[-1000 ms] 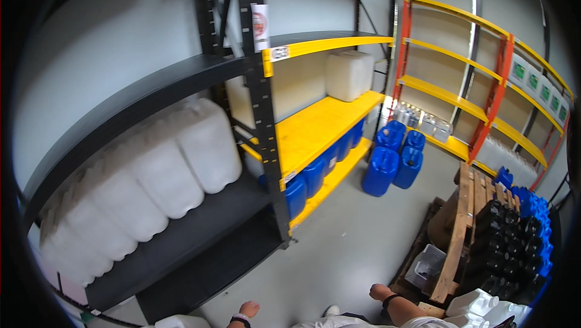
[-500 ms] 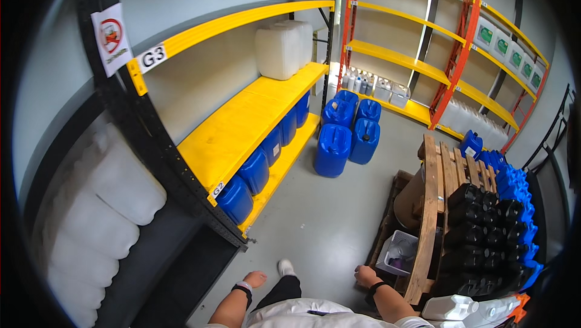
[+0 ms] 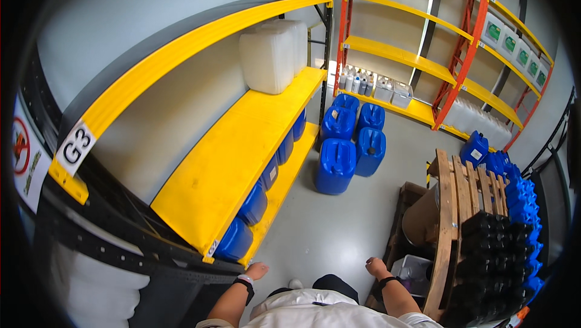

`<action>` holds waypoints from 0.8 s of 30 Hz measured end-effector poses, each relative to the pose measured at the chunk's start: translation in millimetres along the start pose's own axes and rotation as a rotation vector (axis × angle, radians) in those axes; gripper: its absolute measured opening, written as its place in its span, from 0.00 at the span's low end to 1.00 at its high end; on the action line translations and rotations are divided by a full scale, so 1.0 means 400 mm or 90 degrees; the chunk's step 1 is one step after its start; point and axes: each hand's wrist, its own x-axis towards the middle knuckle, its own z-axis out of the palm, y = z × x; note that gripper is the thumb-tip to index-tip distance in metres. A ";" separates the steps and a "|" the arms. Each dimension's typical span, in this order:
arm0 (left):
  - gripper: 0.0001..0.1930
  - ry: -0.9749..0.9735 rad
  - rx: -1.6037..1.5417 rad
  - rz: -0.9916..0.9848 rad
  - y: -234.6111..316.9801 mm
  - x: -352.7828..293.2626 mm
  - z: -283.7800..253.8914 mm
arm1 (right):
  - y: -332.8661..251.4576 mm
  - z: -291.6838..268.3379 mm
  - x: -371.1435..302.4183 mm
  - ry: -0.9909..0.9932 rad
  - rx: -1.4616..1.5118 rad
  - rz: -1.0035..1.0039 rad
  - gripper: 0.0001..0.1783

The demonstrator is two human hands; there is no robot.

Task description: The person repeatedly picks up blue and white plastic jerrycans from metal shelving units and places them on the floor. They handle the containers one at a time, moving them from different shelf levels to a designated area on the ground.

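Note:
My left hand (image 3: 256, 270) hangs by the front of the left rack, fingers curled in with nothing visible in them. The nearest thing to it is a blue jerrycan (image 3: 234, 240) on the rack's low yellow shelf (image 3: 284, 185). My right hand (image 3: 375, 265) is loosely closed and holds nothing; it is beside a grey plastic bin (image 3: 409, 270) near the wooden pallets. Neither hand touches anything. On the floor ahead stands a group of several blue jerrycans (image 3: 336, 167), upright and close together.
Large white containers (image 3: 266, 61) stand on the left rack's middle shelf (image 3: 236, 140). A stood-up wooden pallet (image 3: 443, 231), a brown drum (image 3: 419, 219) and stacked black jerrycans (image 3: 490, 255) line the right. A red-and-yellow rack (image 3: 399, 58) with bottles (image 3: 357, 82) spans the back.
I have moved forward along the left rack; the blue jerrycans on the floor appear nearer. The black upright with the sign has slid toward the left edge. Both hands remain without anything in them.

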 end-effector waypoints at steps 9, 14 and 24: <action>0.14 0.048 -0.074 0.138 0.386 0.510 -0.312 | -0.008 -0.042 0.468 -0.161 -0.223 -0.057 0.18; 0.16 0.163 -0.121 0.117 0.548 0.722 -0.537 | -0.188 -0.259 0.717 -0.133 -0.155 -0.097 0.17; 0.14 0.239 -0.199 0.093 0.765 0.987 -0.784 | -0.846 -0.826 1.127 0.105 -0.023 -0.519 0.14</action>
